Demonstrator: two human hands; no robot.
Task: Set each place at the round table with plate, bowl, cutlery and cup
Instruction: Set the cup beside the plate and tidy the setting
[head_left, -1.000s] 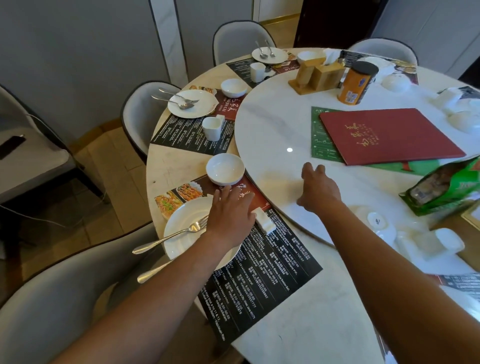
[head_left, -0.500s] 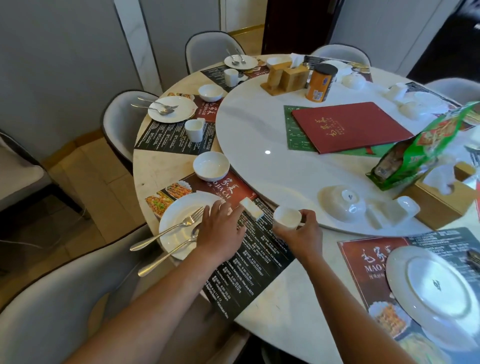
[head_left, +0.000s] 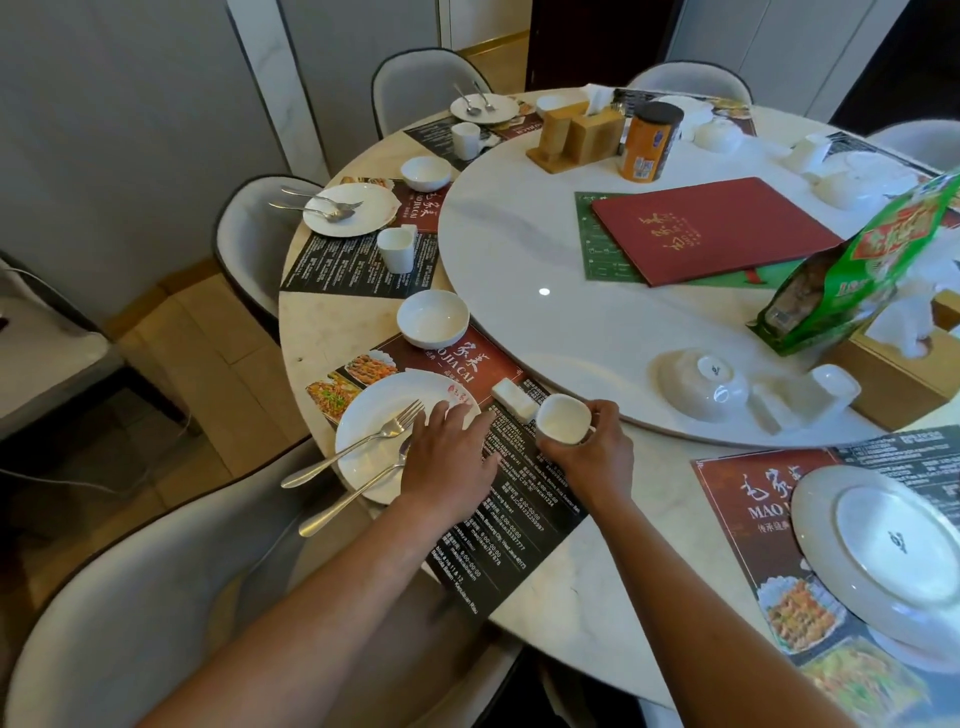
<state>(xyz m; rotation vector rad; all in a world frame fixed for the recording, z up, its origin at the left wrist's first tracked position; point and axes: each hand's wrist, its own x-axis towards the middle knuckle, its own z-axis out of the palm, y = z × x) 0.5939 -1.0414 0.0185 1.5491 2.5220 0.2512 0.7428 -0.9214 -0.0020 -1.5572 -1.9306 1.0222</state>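
Right hand (head_left: 597, 457): grip closed round a white cup (head_left: 563, 419), held upright over the dark placemat (head_left: 519, 499), touching the small white rest (head_left: 514, 399); half a second ago the cup was a little nearer the table's (head_left: 597, 561) edge.
Left hand (head_left: 452, 457): flat, fingers straight, still resting on the plate (head_left: 384, 410) rim and placemat.
Plate: fork (head_left: 358, 441) and spoon (head_left: 358, 493) lie across it, unchanged.
Bowl (head_left: 434, 318): beyond the plate, unmoved.
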